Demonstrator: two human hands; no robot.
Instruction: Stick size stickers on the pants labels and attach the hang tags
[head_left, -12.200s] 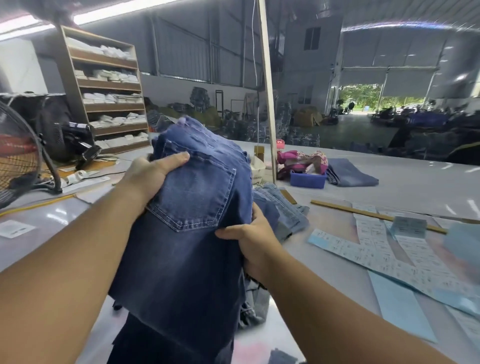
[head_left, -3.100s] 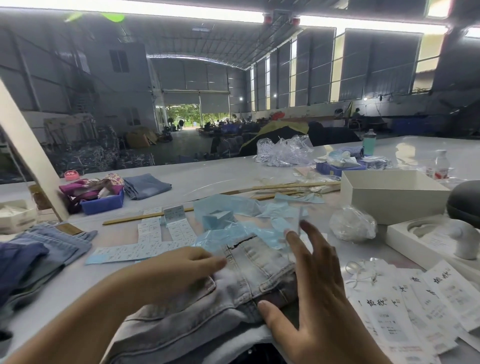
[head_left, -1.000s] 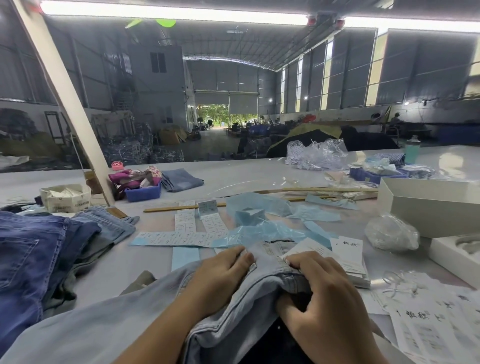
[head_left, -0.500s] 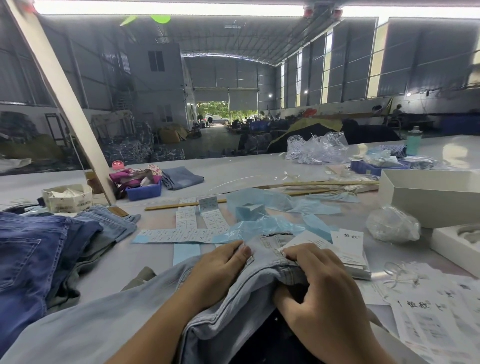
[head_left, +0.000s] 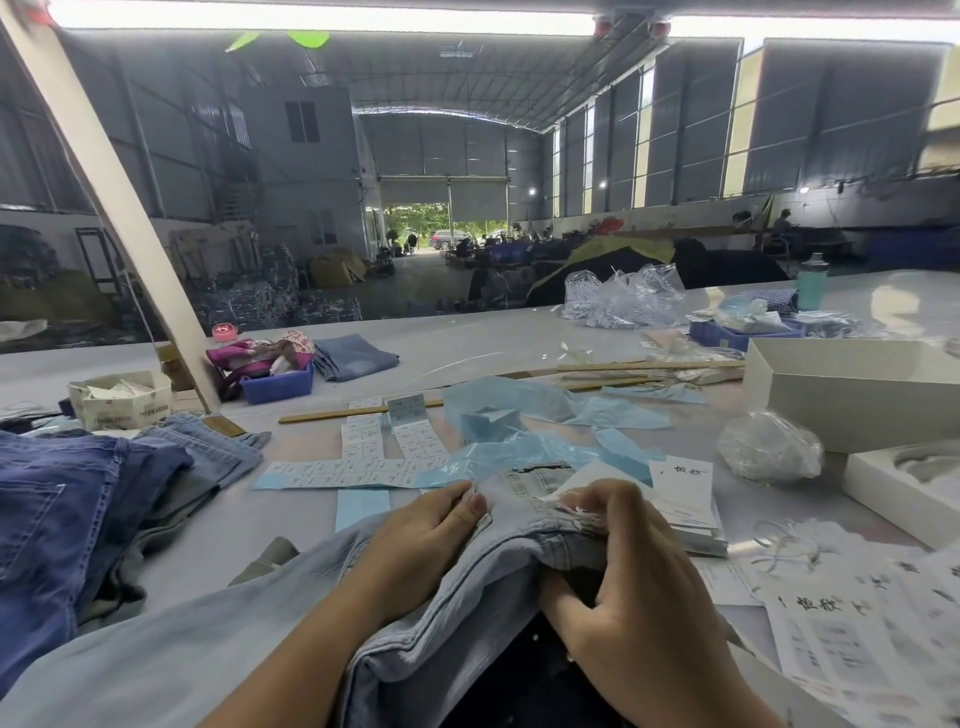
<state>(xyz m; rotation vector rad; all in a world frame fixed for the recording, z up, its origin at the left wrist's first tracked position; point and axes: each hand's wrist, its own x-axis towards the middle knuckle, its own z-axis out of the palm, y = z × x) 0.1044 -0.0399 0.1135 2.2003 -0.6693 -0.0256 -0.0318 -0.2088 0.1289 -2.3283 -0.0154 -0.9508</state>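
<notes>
A long grey work table (head_left: 467, 343) fills the middle and lower frame, laid out so everything sits within arm's reach. At lower left, a pile of dark blue jeans (head_left: 67, 509) lies stacked, set aside from the working spot. Across the bottom centre, a pair of light blue jeans (head_left: 457, 587) is draped toward the viewer with the waistband bunched up, probably to bring the inside label to the top. The left hand (head_left: 421, 540) lies on the waistband, fingers lightly curled and pressing the cloth down to steady it. The right hand (head_left: 623, 587) grasps the bunched waistband edge, fingers curled round the fold; whether it also holds a sticker cannot be told. Just above the hands, at centre, strips of size stickers (head_left: 358, 470) on pale blue backing lie flat. Right of the hands, a stack of white hang tags (head_left: 683, 488) waits, with more tags (head_left: 852, 623) spread at lower right.
</notes>
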